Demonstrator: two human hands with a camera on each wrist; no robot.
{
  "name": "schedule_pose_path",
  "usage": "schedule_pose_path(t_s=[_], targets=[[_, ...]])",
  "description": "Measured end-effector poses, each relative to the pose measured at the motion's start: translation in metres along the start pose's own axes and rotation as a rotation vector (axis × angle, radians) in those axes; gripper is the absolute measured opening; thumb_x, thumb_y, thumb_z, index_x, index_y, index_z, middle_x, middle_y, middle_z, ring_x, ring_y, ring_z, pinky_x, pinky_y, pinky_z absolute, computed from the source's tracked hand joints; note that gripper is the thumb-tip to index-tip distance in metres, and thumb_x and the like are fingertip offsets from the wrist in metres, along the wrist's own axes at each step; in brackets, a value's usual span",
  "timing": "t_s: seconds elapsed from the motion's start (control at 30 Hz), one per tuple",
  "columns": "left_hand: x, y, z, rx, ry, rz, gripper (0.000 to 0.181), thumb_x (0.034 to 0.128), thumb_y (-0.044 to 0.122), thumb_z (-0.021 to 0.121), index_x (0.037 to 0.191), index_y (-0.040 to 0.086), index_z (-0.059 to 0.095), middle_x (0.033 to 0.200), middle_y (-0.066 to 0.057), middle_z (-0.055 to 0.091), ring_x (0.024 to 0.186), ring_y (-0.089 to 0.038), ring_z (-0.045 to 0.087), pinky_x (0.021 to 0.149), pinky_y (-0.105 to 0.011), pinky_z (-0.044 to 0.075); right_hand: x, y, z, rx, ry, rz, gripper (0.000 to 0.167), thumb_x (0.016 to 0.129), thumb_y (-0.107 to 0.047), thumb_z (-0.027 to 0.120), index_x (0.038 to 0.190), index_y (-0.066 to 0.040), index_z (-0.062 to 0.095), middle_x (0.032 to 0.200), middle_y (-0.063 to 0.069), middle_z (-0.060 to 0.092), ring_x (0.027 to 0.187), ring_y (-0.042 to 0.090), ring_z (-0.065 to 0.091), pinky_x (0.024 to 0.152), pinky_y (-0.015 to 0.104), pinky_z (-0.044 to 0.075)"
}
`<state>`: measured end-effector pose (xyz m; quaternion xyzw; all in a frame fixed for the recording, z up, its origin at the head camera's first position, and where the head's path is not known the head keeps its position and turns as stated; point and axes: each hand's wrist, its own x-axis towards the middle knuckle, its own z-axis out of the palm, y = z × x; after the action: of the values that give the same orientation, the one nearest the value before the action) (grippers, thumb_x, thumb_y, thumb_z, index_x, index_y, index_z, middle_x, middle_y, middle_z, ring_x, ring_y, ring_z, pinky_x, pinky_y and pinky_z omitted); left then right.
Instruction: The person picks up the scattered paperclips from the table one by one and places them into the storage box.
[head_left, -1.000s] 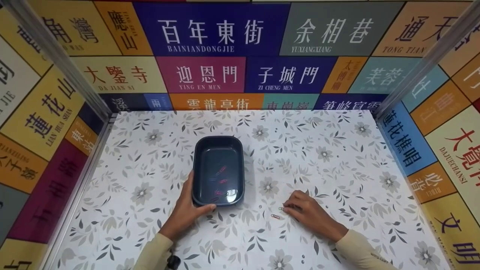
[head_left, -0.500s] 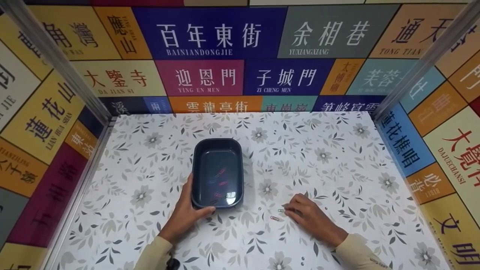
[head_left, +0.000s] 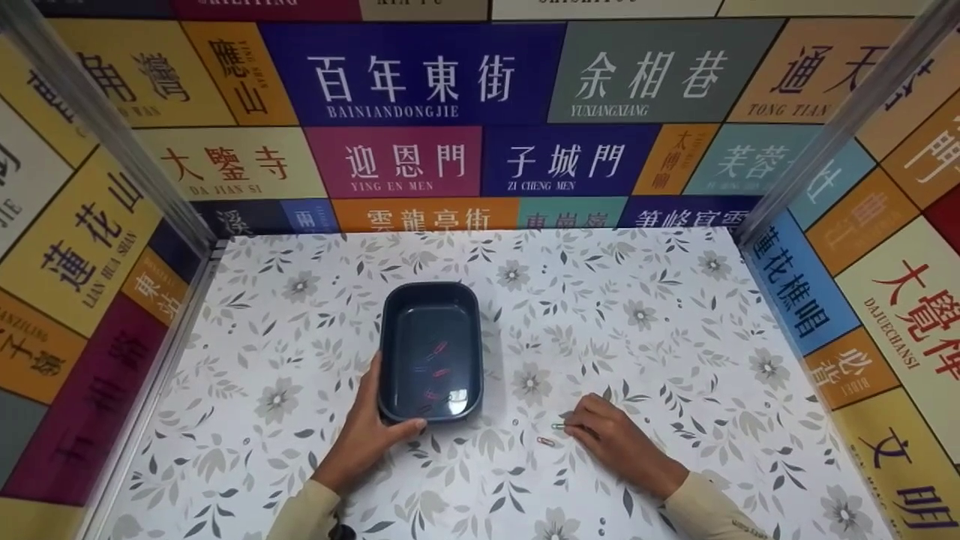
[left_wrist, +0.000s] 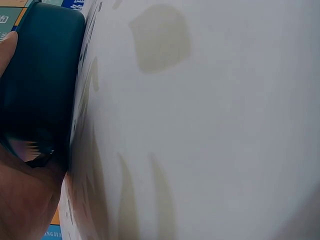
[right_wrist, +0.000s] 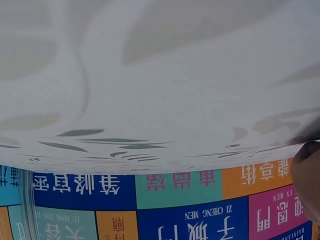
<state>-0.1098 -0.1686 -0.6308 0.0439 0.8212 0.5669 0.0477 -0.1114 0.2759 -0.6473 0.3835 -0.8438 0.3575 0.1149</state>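
Observation:
A dark blue rectangular tray [head_left: 430,294] lies on the flower-patterned table, several small pink, red and blue paper clips [head_left: 439,373] on its floor. My left hand [head_left: 365,442] holds its near left corner, fingers along the left side and thumb at the near edge. In the left wrist view part of that hand shows against the tray wall [left_wrist: 45,75]. To the right, my right hand [head_left: 619,444] pinches the end of a green paper clip [head_left: 557,426] at the table surface. Beside it lies a red paper clip [head_left: 545,442], untouched. The right wrist view shows only a finger edge [right_wrist: 307,180].
Walls printed with colourful Chinese sign panels [head_left: 420,75] enclose the table [head_left: 675,360] at the back and both sides. Clear edge strips [head_left: 829,120] run up the back corners. Table surface lies between the tray and the right hand.
The whole head view has shifted slightly downward and left. Both hands keep nearly the same places; the green paper clip shows more plainly at the right fingertips than one second ago.

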Motion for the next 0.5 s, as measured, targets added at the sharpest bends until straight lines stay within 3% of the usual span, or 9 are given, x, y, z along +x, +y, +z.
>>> schedule_pose_path(t_s=[0.17,0.5], targets=[[-0.0003,-0.0006,0.0005,-0.018,-0.002,-0.009,0.136,0.0831,0.040,0.099,0.178,0.038,0.002,0.184,-0.003,0.012,0.169,-0.027,0.012,0.133,-0.058,0.010,0.0013,-0.0009,0.0003,-0.046,0.003,-0.012,0.015,0.095,0.002,0.083,0.100,-0.012,0.079,0.102,-0.004,0.065,0.094,0.007,0.060,0.085,0.018,0.050],[0.0007,-0.0009,0.0004,-0.028,-0.005,0.026,0.138,0.0823,0.035,0.100,0.179,0.033,0.002,0.184,-0.006,0.015,0.168,-0.029,0.015,0.132,-0.056,0.013,0.0049,-0.0009,-0.0017,-0.083,-0.031,-0.038,0.017,0.098,0.001,0.081,0.106,-0.012,0.076,0.103,-0.005,0.062,0.093,0.007,0.057,0.083,0.020,0.049]])
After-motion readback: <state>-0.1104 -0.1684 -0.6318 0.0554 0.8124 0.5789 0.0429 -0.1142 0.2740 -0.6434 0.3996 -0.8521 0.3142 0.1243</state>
